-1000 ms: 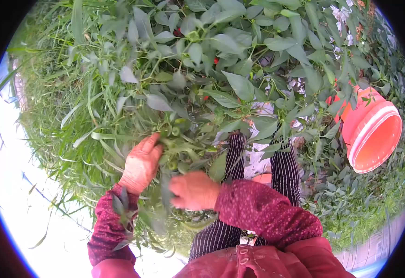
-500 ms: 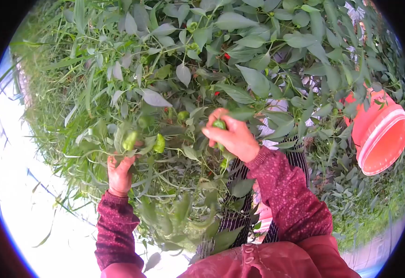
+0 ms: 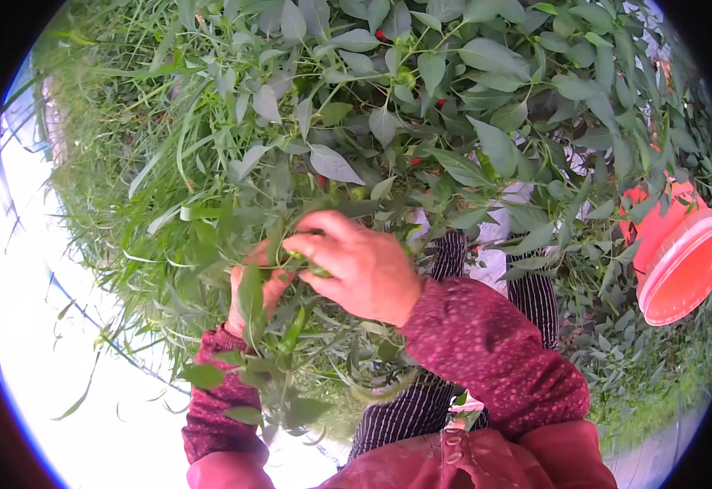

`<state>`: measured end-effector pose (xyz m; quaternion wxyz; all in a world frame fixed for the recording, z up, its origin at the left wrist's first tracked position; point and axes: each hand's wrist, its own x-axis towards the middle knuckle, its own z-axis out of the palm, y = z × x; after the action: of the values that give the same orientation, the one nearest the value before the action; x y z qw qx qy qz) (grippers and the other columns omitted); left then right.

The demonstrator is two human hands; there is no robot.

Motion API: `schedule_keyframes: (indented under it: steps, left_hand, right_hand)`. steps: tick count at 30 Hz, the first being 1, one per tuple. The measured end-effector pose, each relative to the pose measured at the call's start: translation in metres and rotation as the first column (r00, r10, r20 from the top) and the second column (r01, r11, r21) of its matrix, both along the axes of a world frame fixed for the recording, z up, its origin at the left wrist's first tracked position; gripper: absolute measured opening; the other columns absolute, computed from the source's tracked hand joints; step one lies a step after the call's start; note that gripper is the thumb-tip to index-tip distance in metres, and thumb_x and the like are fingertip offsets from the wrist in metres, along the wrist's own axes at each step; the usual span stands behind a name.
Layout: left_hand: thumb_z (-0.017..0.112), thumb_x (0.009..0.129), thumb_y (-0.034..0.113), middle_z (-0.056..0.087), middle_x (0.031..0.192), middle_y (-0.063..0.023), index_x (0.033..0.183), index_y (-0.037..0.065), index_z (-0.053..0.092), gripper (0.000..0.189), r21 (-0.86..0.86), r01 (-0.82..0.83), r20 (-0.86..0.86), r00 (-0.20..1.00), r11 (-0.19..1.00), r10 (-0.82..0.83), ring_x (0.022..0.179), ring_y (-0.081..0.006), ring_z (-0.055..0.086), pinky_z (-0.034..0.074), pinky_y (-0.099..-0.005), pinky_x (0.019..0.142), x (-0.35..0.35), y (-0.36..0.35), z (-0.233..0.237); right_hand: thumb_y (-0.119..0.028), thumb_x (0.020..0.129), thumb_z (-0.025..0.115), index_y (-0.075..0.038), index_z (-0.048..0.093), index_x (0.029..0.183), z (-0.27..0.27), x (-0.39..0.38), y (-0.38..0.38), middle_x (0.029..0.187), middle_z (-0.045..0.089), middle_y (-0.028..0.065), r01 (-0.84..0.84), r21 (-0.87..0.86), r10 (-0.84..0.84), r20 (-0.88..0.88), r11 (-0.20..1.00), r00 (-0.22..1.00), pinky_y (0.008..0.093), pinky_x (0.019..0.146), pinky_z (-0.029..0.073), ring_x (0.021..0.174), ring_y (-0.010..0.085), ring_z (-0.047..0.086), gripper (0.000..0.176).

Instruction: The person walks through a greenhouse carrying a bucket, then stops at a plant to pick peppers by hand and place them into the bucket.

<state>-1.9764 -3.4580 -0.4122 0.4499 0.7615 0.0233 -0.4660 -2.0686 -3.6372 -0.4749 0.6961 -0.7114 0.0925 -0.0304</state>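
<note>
My right hand (image 3: pixel 364 265) is closed around a green pepper (image 3: pixel 318 271), which shows between the thumb and curled fingers. Right beside it, my left hand (image 3: pixel 254 289) grips a leafy branch of the pepper plant; a leaf (image 3: pixel 251 300) hides part of its fingers. The fingertips of both hands nearly meet among the stems. Below them hang leaves and a slim green shoot (image 3: pixel 295 328). Another green pepper (image 3: pixel 359 193) sits in the foliage just above my right hand.
A red bucket (image 3: pixel 682 265) lies tilted among plants at the right, its mouth facing down and toward me. Dense pepper foliage (image 3: pixel 486 65) with small red spots fills the top. Tall grass (image 3: pixel 128 147) grows at the left. My striped trouser leg (image 3: pixel 401 416) shows below.
My right hand has moved left and down with the green pepper to meet my left hand. The left hand has shifted slightly right. The view has moved, so the bucket sits lower and further right.
</note>
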Motion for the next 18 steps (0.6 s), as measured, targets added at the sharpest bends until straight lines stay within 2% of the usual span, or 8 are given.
schedule_keyframes:
  steps: [2,5,7,9,11,14,16,18]
  left_hand:
    - [0.057,0.08,0.003,0.054,0.111,-0.0121,0.1,-0.002,0.06,0.02,0.215,0.3,0.171,0.925,0.929,-0.338,0.096,-0.0198,0.054,0.044,-0.0287,0.081,-0.003,-0.007,-0.001]
    - [0.058,0.08,0.004,0.053,0.112,-0.0114,0.098,-0.001,0.06,0.019,0.182,0.212,0.091,0.969,0.96,-0.231,0.098,-0.0187,0.054,0.044,-0.0295,0.082,-0.002,-0.017,0.0]
    - [0.056,0.081,0.002,0.052,0.114,-0.0116,0.101,-0.001,0.059,0.021,0.173,0.253,0.151,0.948,0.952,-0.279,0.101,-0.019,0.053,0.044,-0.0306,0.084,-0.006,-0.012,-0.005]
    - [0.061,0.08,0.008,0.054,0.114,-0.0125,0.102,0.001,0.061,0.023,0.112,0.268,0.22,0.932,0.957,-0.287,0.101,-0.0206,0.054,0.045,-0.032,0.085,-0.014,-0.012,-0.009]
    - [0.061,0.08,0.007,0.053,0.117,-0.0128,0.105,0.003,0.061,0.025,0.167,0.234,0.15,0.954,0.958,-0.259,0.102,-0.0222,0.055,0.045,-0.0316,0.085,-0.015,-0.013,-0.003]
    - [0.064,0.079,0.009,0.053,0.117,-0.0115,0.111,0.003,0.058,0.033,0.234,0.376,0.196,0.885,0.896,-0.423,0.101,-0.0202,0.055,0.046,-0.0304,0.084,-0.011,-0.02,-0.002]
    - [0.064,0.078,0.007,0.057,0.112,-0.0103,0.11,0.0,0.058,0.033,0.212,0.194,0.149,0.962,0.958,-0.227,0.097,-0.0172,0.056,0.046,-0.0299,0.083,-0.011,-0.022,-0.002]
    - [0.064,0.077,0.007,0.058,0.109,-0.0098,0.109,-0.002,0.057,0.034,0.162,0.135,0.147,0.976,0.977,-0.159,0.094,-0.0153,0.057,0.046,-0.0297,0.082,-0.01,-0.016,-0.003]
  right_hand:
    - [-0.017,0.073,0.063,-0.013,0.056,0.1,0.0,0.003,0.009,0.101,0.053,0.002,0.013,-0.127,-0.013,0.005,0.992,1.0,0.0299,0.06,0.05,0.072,0.0202,0.06,0.028]
    - [-0.019,0.074,0.062,-0.011,0.055,0.096,0.008,-0.003,0.01,0.092,0.055,0.0043,-0.079,-0.289,0.067,-0.051,0.954,0.996,0.0294,0.06,0.049,0.073,0.0216,0.06,0.024]
    - [-0.021,0.074,0.063,-0.009,0.053,0.089,0.022,-0.013,0.011,0.086,0.056,0.0077,-0.268,-0.087,0.234,-0.283,0.96,0.93,0.0311,0.057,0.049,0.07,0.0216,0.06,0.022]
    - [-0.023,0.074,0.066,-0.007,0.052,0.084,0.021,-0.019,0.014,0.073,0.056,0.0082,-0.056,0.01,0.057,-0.192,0.998,0.98,0.031,0.051,0.046,0.06,0.0181,0.058,0.023]
    - [-0.024,0.073,0.068,-0.007,0.053,0.084,0.015,-0.026,0.004,0.062,0.053,0.0049,-0.081,0.509,0.23,-0.237,0.857,0.944,0.0302,0.048,0.042,0.052,0.0147,0.053,0.026]
    - [-0.024,0.072,0.069,-0.007,0.052,0.087,0.022,-0.038,0.002,0.053,0.048,0.0059,-0.153,0.613,0.291,-0.132,0.775,0.948,0.0312,0.052,0.042,0.05,0.0155,0.052,0.028]
    - [-0.018,0.074,0.065,-0.008,0.054,0.091,0.034,-0.045,-0.004,0.059,0.053,0.0039,-0.354,0.667,0.477,-0.003,0.655,0.879,0.0287,0.059,0.045,0.057,0.0129,0.055,0.023]
    - [-0.015,0.075,0.064,-0.009,0.055,0.092,0.02,-0.051,0.002,0.066,0.054,0.0019,-0.157,0.767,0.31,-0.057,0.622,0.949,0.0267,0.063,0.046,0.063,0.0111,0.055,0.021]
